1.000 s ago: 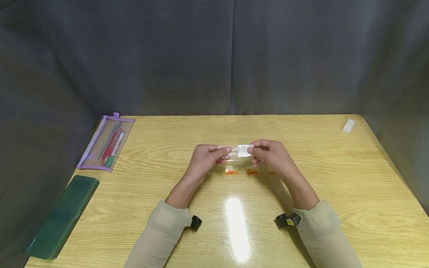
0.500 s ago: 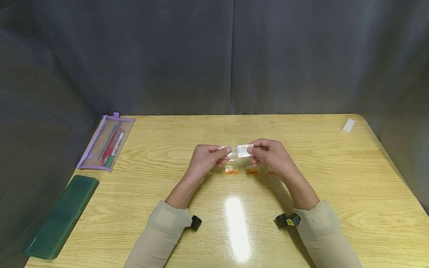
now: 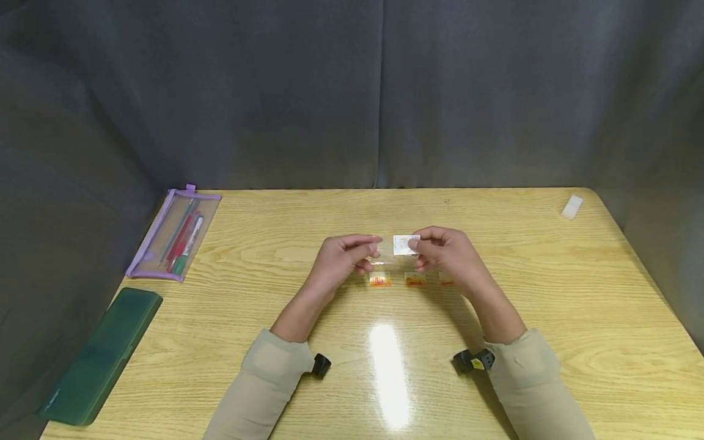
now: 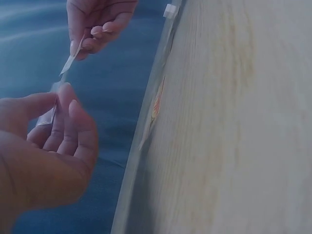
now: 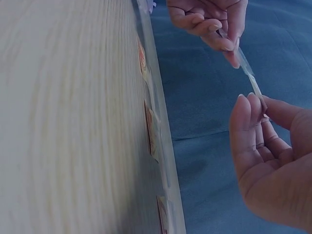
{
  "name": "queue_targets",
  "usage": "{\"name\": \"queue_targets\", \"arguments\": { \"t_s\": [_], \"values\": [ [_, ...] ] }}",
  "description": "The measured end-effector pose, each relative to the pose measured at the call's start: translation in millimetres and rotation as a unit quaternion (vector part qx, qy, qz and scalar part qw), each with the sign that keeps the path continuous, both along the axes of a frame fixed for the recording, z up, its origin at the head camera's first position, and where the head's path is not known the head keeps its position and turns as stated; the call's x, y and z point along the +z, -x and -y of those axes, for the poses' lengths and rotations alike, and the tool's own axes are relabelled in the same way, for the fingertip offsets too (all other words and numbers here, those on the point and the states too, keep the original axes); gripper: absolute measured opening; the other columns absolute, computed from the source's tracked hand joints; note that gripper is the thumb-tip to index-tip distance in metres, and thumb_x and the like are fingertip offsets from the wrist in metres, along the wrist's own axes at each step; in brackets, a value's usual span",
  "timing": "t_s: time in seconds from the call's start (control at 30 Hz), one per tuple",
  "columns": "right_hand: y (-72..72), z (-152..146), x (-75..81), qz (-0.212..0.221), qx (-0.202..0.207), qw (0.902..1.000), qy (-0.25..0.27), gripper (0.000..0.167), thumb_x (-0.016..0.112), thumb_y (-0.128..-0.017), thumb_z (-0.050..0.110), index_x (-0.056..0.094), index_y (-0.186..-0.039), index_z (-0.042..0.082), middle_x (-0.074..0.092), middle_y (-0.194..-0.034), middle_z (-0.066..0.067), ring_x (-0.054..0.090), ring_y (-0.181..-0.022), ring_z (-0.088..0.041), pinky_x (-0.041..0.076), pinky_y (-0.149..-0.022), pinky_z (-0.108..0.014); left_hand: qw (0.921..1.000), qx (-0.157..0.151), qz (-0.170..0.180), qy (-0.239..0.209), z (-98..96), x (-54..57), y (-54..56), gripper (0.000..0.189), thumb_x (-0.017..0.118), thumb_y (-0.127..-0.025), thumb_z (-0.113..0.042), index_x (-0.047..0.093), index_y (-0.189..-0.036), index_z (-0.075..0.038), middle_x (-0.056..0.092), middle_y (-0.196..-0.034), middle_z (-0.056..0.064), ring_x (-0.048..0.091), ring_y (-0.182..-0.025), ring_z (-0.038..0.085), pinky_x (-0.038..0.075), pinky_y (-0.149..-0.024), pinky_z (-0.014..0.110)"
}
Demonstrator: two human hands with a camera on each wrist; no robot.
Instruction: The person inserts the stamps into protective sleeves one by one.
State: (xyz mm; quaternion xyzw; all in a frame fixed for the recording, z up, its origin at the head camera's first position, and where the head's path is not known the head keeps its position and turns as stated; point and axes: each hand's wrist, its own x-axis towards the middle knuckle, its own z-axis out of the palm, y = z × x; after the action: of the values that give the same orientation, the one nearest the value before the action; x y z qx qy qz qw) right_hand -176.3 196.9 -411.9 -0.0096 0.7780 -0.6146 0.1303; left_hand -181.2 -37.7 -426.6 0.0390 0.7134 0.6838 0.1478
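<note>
Nothing legible: the marks on the green case (image 3: 101, 357) and white card (image 3: 400, 245) blur.

The worktop (image 3: 583, 281) is yellow-brown wood. A see-through purple pouch (image 3: 151, 234) lies at its far left corner. A long green case (image 3: 104, 357) lies along the left edge. A little white block (image 3: 572, 207) lies near the far right corner. Three small orange cards (image 3: 415, 278) lie in a row near the middle.

Packet (image 3: 386, 251): clear glossy plastic. White card (image 3: 400, 245): looks papery. Desk (image 3: 572, 293): glossy wood-grain. Curtain (image 3: 264, 98): matt cloth.
</note>
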Motion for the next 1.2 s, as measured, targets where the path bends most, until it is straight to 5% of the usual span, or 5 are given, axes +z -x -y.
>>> {"name": "queue_targets", "arguments": {
  "t_s": [0.17, 0.33, 0.67, 1.07, 1.2],
  "values": [
    [0.1, -0.6, 0.4, 0.006, -0.002, 1.0000, 0.002, 0.032, 0.066, -0.101, 0.023, 0.064, -0.120, -0.003, 0.067, -0.093, -0.008, 0.068, -0.070, -0.010, 0.064, -0.078, -0.038, 0.9998, -0.002, 0.002, -0.019, 0.9, -0.1, 0.3, 0.025, 0.070, -0.097, -0.017, 0.074, -0.119, -0.009, 0.077, -0.095, 0.010, 0.073, -0.074, 0.022, 0.063, -0.077, 0.042],
    [-0.1, -0.1, 0.0, 0.007, -0.002, 1.0000, 0.002, 0.033, 0.066, -0.100, 0.024, 0.064, -0.120, -0.003, 0.067, -0.094, -0.008, 0.068, -0.070, -0.010, 0.064, -0.078, -0.038, 0.9996, 0.001, 0.009, -0.026, 0.7, 0.0, 0.6, 0.026, 0.072, -0.096, -0.020, 0.074, -0.112, 0.000, 0.076, -0.090, 0.004, 0.071, -0.068, 0.011, 0.061, -0.070, 0.031],
    [-1.6, 0.6, 1.6, 0.001, 0.000, 0.9999, 0.010, 0.034, 0.065, -0.101, 0.024, 0.063, -0.119, -0.004, 0.066, -0.088, -0.003, 0.067, -0.070, -0.010, 0.064, -0.075, -0.034, 0.9999, -0.006, 0.001, -0.016, 2.1, -1.5, 1.6, 0.036, 0.073, -0.096, -0.025, 0.073, -0.106, 0.010, 0.076, -0.077, 0.000, 0.072, -0.067, 0.012, 0.062, -0.070, 0.033],
    [-2.2, 2.7, 1.1, 0.001, 0.001, 1.0000, 0.006, 0.032, 0.066, -0.100, 0.024, 0.064, -0.117, -0.003, 0.066, -0.085, 0.001, 0.068, -0.070, -0.011, 0.064, -0.076, -0.037, 0.9992, 0.013, -0.003, -0.038, -0.4, -1.6, 0.6, 0.021, 0.074, -0.094, -0.015, 0.076, -0.106, 0.002, 0.074, -0.101, 0.024, 0.071, -0.067, 0.009, 0.063, -0.071, 0.035],
    [-1.9, 3.0, 1.4, -0.001, 0.001, 1.0000, 0.002, 0.032, 0.066, -0.100, 0.024, 0.064, -0.117, -0.002, 0.066, -0.087, -0.002, 0.068, -0.070, -0.012, 0.064, -0.077, -0.040, 0.9991, 0.018, 0.002, -0.038, -1.2, -1.1, 0.9, 0.019, 0.073, -0.094, -0.012, 0.076, -0.108, 0.001, 0.074, -0.102, 0.023, 0.071, -0.067, 0.009, 0.063, -0.072, 0.036]
  ]
}}
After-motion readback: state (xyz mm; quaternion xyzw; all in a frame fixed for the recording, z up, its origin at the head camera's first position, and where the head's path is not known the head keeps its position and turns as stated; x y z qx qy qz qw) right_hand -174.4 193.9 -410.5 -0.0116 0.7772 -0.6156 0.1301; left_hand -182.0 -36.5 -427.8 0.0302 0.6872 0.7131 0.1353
